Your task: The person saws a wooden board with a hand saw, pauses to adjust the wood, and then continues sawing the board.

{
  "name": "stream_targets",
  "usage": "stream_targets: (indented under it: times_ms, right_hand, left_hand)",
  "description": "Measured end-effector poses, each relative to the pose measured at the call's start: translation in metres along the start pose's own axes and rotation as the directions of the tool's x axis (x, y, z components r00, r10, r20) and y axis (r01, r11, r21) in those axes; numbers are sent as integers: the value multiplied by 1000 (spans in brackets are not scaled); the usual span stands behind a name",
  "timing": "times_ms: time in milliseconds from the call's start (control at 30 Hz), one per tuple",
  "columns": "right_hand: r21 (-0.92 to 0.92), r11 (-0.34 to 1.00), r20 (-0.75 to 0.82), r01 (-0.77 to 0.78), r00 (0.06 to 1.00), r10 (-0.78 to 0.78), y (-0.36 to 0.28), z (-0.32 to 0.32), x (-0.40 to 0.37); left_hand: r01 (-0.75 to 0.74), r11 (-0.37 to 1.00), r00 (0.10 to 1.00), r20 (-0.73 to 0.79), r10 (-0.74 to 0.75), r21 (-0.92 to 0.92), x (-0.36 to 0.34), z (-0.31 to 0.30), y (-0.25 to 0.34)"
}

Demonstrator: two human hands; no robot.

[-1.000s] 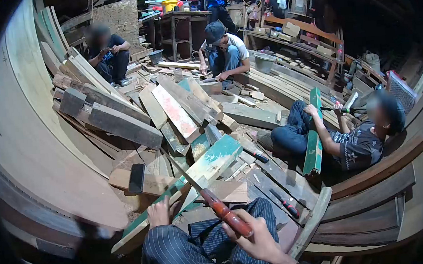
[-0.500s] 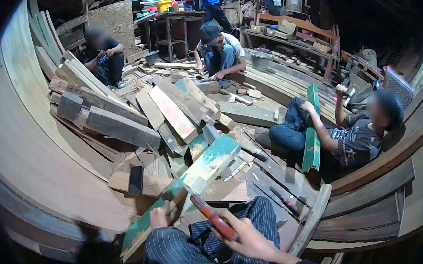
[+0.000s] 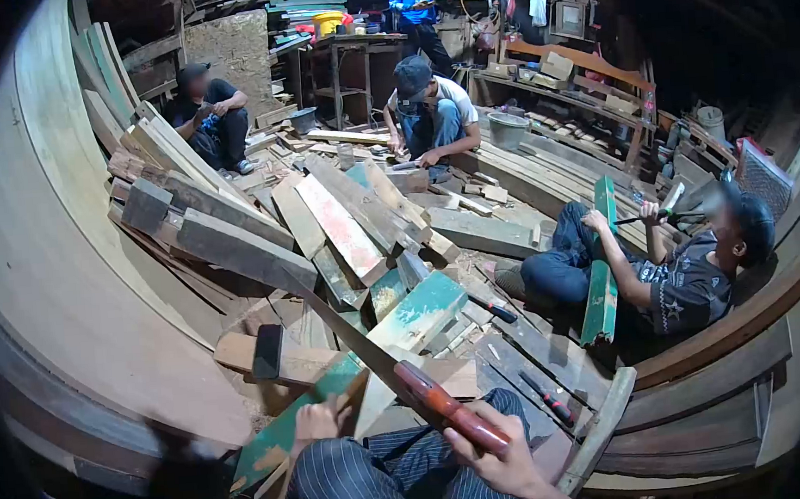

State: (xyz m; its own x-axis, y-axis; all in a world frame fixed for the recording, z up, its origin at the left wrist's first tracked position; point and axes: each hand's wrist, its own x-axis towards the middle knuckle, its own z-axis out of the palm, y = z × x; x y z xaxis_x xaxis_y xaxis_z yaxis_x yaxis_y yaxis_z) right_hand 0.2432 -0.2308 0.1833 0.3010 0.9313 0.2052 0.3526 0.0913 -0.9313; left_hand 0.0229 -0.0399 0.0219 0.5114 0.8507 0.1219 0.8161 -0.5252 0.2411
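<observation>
My right hand is wrapped round the reddish-brown handle of a hand saw, above my striped trousers. The thin blade points up and left, across the green-painted board. That board slants from the pile of wood to my lap, its paint partly worn to pale wood. On the board's near part rests my left hand, fingers bent round its edge beside the blade. A dark phone lies on a wooden block to the left.
Stacked timber fills the middle. At the right a seated person holds a green beam and a tool. A crouching person, another seated at the left and one standing are farther back. Screwdrivers lie at the right.
The saw and my right hand have shifted right and down, and the blade now shows at full length. The view has tilted slightly. The person at the right has lowered the raised tool to the green beam.
</observation>
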Motion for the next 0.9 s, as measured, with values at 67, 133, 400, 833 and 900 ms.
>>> stream_targets:
  times_ms: [67, 133, 400, 833, 900]
  right_hand:
    - [-47, 995, -23, 88, 996, -89, -11, -8, -4]
    - [-60, 987, -42, 152, 987, -155, -12, -12, -8]
    - [-75, 986, -87, 149, 984, -155, 1, -4, -4]
    - [-29, 999, -39, 35, 999, -37, 30, 5, -8]
    - [-7, 1000, -45, 13, 999, -13, 34, 7, -10]
  left_hand:
    - [-8, 1000, 993, -117, 7, -9, 4, -15, -2]
    - [-134, 991, 984, -111, 136, 30, 15, -37, -13]
    - [-251, 918, 942, -143, 305, 307, 59, -47, -19]
    - [-169, 976, 978, -97, 182, 135, 40, 1, -21]
    - [-169, 978, 979, -89, 181, 122, 39, -2, -18]
